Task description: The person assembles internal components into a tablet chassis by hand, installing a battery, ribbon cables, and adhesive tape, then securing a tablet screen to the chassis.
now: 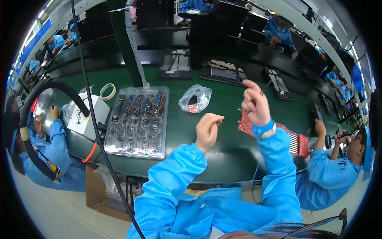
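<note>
Left hand [207,132] and right hand [258,105]: fingers part-curled, can't tell if tips meet; no held item visible.
Clear bag [195,98] lies beyond the left, red bubble wrap [247,126] by the right sleeve [277,159]; a low forearm could drag the wrap. Glossy green tabletop [179,137], so the bag might slide. Blue-clad co-workers both sides.
</note>
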The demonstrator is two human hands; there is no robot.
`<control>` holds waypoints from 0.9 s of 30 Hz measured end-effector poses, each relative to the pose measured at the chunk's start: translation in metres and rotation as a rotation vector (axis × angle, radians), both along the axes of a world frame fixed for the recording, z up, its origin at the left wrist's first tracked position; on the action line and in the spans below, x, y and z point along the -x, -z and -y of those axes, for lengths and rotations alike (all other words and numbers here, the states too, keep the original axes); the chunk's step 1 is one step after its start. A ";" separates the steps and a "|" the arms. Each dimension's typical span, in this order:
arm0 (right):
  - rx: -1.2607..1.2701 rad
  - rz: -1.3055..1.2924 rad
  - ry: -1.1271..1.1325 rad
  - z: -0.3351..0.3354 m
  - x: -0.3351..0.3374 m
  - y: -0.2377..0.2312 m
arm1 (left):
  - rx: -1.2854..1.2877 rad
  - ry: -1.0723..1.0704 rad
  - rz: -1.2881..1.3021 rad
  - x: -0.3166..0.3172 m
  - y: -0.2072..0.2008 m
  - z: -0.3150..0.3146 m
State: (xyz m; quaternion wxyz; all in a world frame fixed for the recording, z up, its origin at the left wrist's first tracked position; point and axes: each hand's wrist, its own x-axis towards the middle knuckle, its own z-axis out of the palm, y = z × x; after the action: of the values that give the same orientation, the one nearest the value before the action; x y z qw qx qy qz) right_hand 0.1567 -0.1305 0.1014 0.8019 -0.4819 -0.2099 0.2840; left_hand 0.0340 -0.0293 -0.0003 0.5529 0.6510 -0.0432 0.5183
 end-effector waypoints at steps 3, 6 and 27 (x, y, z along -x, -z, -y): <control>0.059 0.124 0.006 0.006 0.027 0.027 | 0.102 0.003 0.288 0.023 -0.062 0.010; 0.071 -0.175 -0.297 0.010 0.024 0.067 | 0.224 0.447 0.327 0.058 -0.142 0.004; -0.001 -0.252 -0.547 -0.018 0.044 0.145 | 0.657 1.167 0.537 0.175 -0.132 -0.056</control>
State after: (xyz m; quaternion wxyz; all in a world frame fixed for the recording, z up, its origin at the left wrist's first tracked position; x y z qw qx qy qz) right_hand 0.1130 -0.1125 -0.0436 0.7155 -0.3681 -0.2307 0.5471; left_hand -0.1414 0.0262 0.1319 0.8770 0.1721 -0.3605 0.2670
